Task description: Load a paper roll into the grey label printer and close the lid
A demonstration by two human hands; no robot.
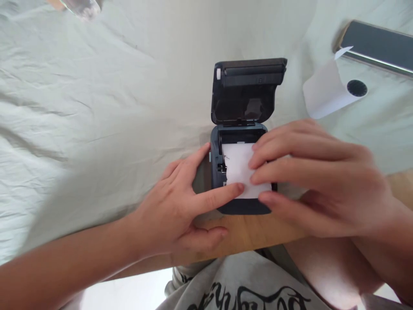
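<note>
A small dark thermal printer (214, 176) lies with its black lid (243, 97) raised towards the far side. White paper (237, 161) covers most of its compartment; the left edge looks ragged. My left hand (183, 202) has its fingers spread: the index finger presses on the paper, another fingertip touches the printer's left side, and the thumb sticks out near the front. From the right, my right hand (322, 181) holds the paper, fingertips on its top and thumb at the lower right corner. That hand hides the printer's right side.
Right of the printer is a white paper roll (325, 90) with a black core and a loose end. Beyond it lies a dark flat rectangular object (380, 45). A clear object (85, 8) is cut off at top left. Greenish cloth (129, 86) covers the wooden table (258, 230).
</note>
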